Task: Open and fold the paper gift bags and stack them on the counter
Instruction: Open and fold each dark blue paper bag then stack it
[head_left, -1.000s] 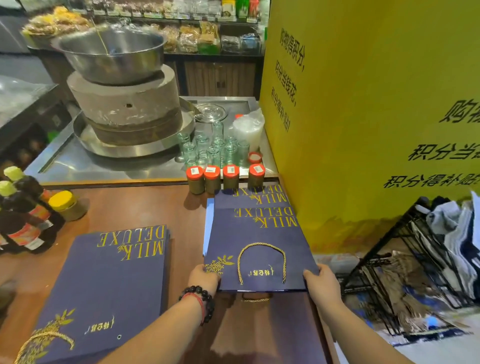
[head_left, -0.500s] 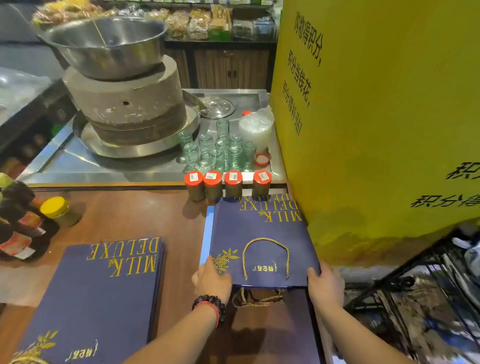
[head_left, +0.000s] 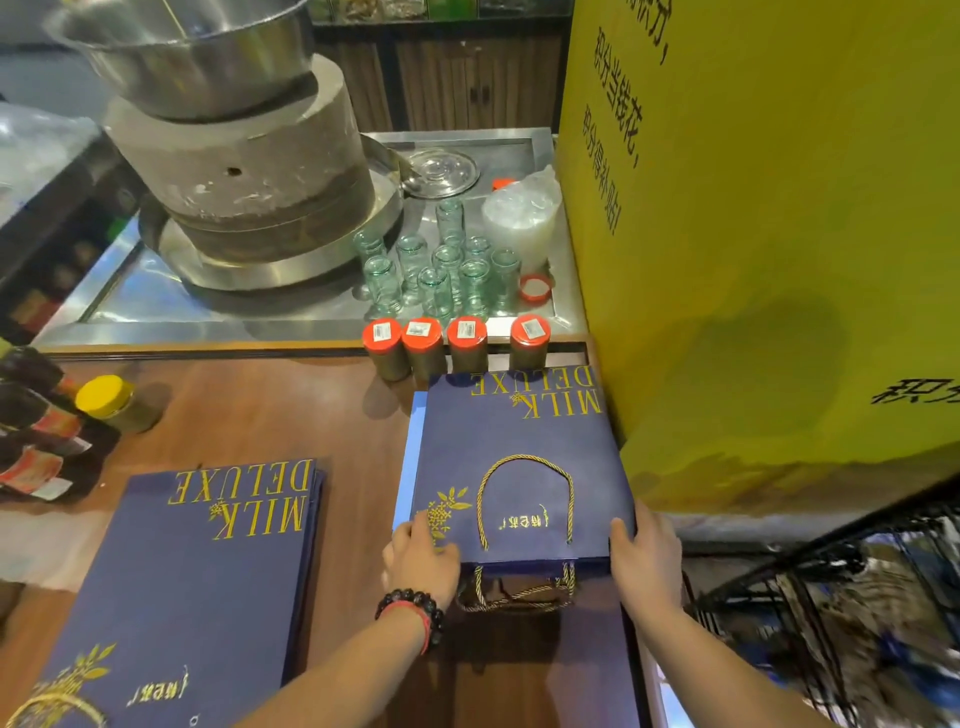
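A big yellow board (head_left: 769, 234) stands at three o'clock, tight against the right edge of the dark blue gift bag (head_left: 519, 467). Four little jars with red lids (head_left: 452, 345) stand in a row at twelve o'clock, just past the far end of the bag. Behind them are clear glass cups (head_left: 436, 270), a stone mill (head_left: 249, 171) and a shiny metal bowl (head_left: 182, 52) on top of it. At nine o'clock there are dark bottles (head_left: 36, 415) and a jar with a yellow lid (head_left: 106, 400). At seven o'clock lies a second pile of flat blue bags (head_left: 187, 587). At four o'clock is a black wire rack (head_left: 810, 597). The gift bag lies flat on the brown wooden counter (head_left: 260, 415), on top of other bags, with its gold rope handle (head_left: 524, 499) on top. The left hand (head_left: 421, 561), with a bead bracelet (head_left: 410, 610) on the wrist, holds the near left corner, thumb on top. The right hand (head_left: 647, 561) holds the near right corner, thumb lying on the bag. Both arms reach straight forward.
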